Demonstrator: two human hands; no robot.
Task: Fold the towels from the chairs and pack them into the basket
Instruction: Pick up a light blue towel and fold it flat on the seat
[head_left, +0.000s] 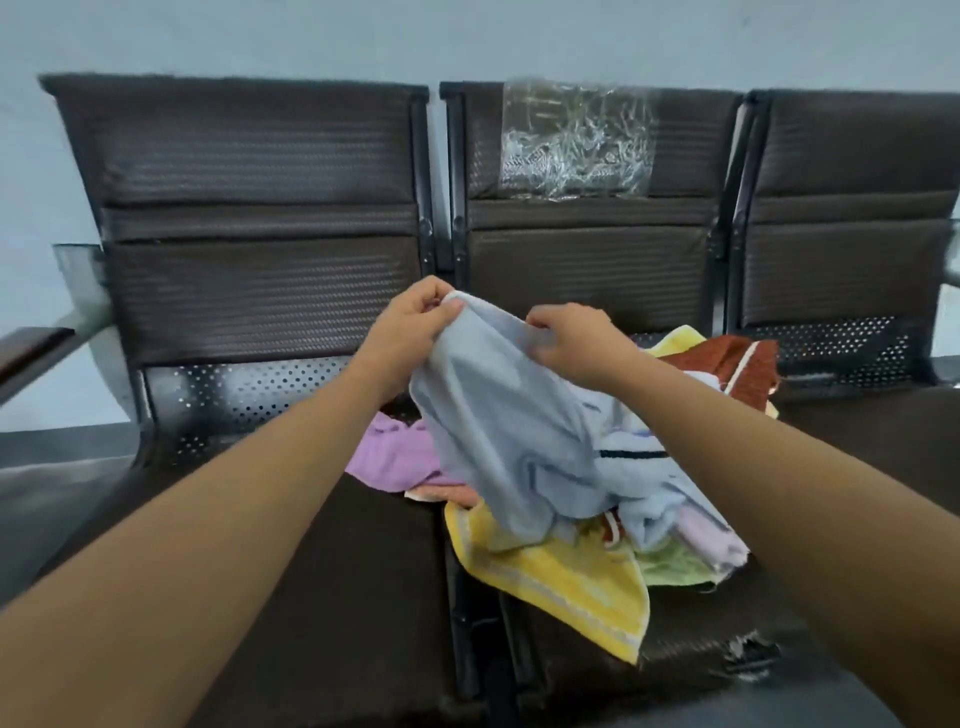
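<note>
A pale blue-grey towel (493, 415) hangs lifted above a heap of towels on the middle chair seat. My left hand (410, 325) pinches its top corner, and my right hand (571, 340) grips the top edge a little to the right. Under it lie a yellow towel (561, 587), a purple towel (389, 457), a rust-red towel (737, 369), a light blue towel (644, 493) and a pale green one (675, 566). No basket is in view.
Three dark brown chairs stand in a row against a pale wall: left chair (260, 291), middle chair (587, 270), right chair (852, 260). Crinkled clear plastic (576, 140) covers part of the middle backrest. An armrest (31, 348) juts out at the far left.
</note>
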